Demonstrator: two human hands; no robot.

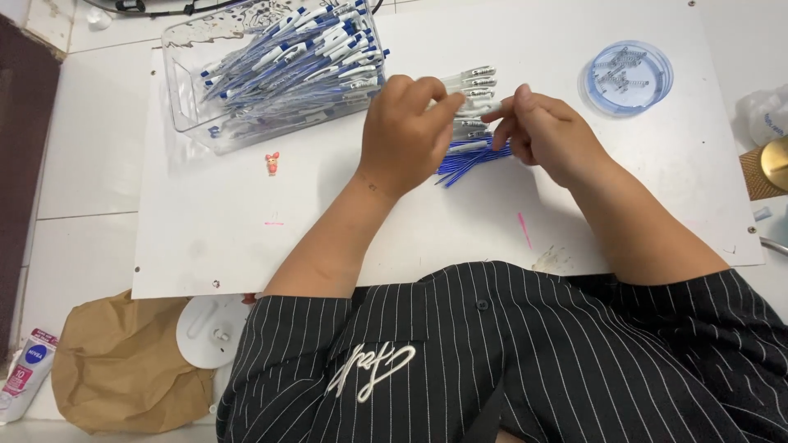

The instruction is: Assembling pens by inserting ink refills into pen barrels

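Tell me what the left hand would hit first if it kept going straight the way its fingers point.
Probably the right hand: the left hand points right along the clear pen barrel pinched between both hands, fingertips nearly meeting. Depth is unclear.

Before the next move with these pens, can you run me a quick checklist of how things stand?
1. Both hands in view over the white board: ok; left hand and right hand are close together at its middle.
2. Grip on a pen part: ok; both hands pinch a clear pen barrel between them.
3. Blue refills in reach: ok, a bundle lies under the hands.
4. More barrels ready: ok, lined up just beyond the fingers.
5. Springs: ok, several sit in the round blue lid.
6. Clear bin of finished pens has room: cannot tell.
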